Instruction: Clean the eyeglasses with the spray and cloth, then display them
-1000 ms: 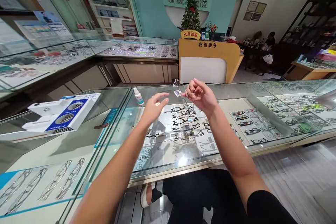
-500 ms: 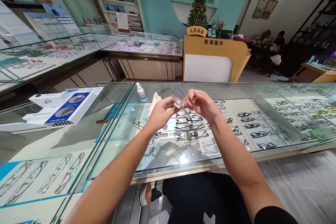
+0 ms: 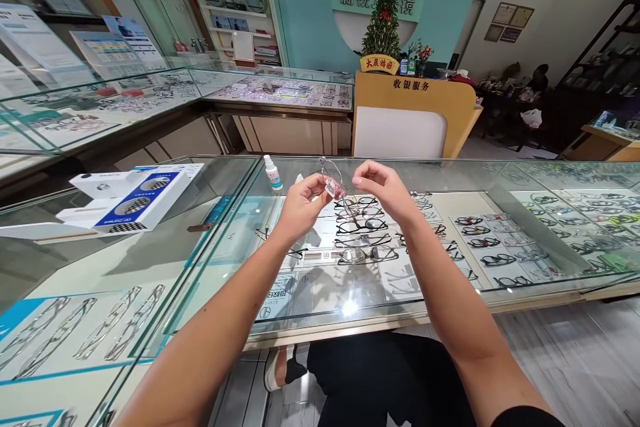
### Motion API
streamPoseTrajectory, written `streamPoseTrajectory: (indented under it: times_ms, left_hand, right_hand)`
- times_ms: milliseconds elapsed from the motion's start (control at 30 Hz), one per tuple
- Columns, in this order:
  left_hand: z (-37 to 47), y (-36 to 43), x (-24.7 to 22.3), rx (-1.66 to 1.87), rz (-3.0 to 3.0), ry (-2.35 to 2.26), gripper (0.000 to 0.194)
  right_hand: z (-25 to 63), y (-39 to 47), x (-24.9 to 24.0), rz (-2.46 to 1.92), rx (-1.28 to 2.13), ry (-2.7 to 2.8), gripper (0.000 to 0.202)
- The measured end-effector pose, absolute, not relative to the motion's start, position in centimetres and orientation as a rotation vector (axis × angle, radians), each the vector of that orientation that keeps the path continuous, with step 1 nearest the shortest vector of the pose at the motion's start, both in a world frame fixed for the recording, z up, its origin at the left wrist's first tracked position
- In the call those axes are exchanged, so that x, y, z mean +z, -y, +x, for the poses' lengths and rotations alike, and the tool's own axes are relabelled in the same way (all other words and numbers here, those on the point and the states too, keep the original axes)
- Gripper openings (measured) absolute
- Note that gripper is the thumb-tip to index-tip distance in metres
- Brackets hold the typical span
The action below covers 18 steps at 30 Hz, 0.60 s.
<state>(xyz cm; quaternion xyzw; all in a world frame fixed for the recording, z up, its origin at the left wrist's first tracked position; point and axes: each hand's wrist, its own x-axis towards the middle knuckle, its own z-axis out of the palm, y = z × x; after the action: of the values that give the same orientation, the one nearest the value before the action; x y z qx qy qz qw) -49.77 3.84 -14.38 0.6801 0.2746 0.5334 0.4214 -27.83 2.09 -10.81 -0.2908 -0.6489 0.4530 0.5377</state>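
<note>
Above the glass counter, my left hand [image 3: 304, 205] pinches a pair of thin-framed glasses [image 3: 331, 188], whose wire temple rises and curves beyond the fingertips. Something small and pinkish shows at the lens by the fingers. To the right, my right hand [image 3: 379, 188] is apart from the glasses, its fingers curled and thumb near the index fingertip; whether anything small is between them cannot be made out. A white spray bottle [image 3: 273, 173] stands on the counter beyond my left hand. A whitish cloth is mostly hidden behind that hand.
Rows of eyeglasses [image 3: 363, 225] lie in the display case [image 3: 345, 327] below my hands. An opened white and blue box [image 3: 143, 203] sits at the left. Beyond the counter are a yellow-fronted desk [image 3: 463, 113] and another glass case [image 3: 280, 105]. A person sits far right.
My right hand has moved away from the glasses, leaving a gap. My left hand has shifted slightly left with the glasses, and the view has tilted a little.
</note>
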Motion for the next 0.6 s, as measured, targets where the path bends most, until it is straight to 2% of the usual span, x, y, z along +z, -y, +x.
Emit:
streamPoseTrajectory:
  times_ms: [100, 333, 600]
  left_hand:
    - [-49.8, -4.0, -14.3, 1.333, 1.708, -0.694, 0.055]
    - [-49.6, -3.9, -14.3, 1.354, 1.763, -0.771, 0.047]
    - [-51.7, -5.3, -14.4, 1.683, 1.956, -1.238, 0.029]
  right_hand:
    - [-27.9, -3.0, -11.6, -0.727, 1.075, 1.625, 0.033]
    - [-28.2, -3.8, -12.5, -0.683, 1.246, 1.600, 0.035]
    - [-27.5, -3.9, -12.2, -0.671, 1.376, 1.472, 0.020]
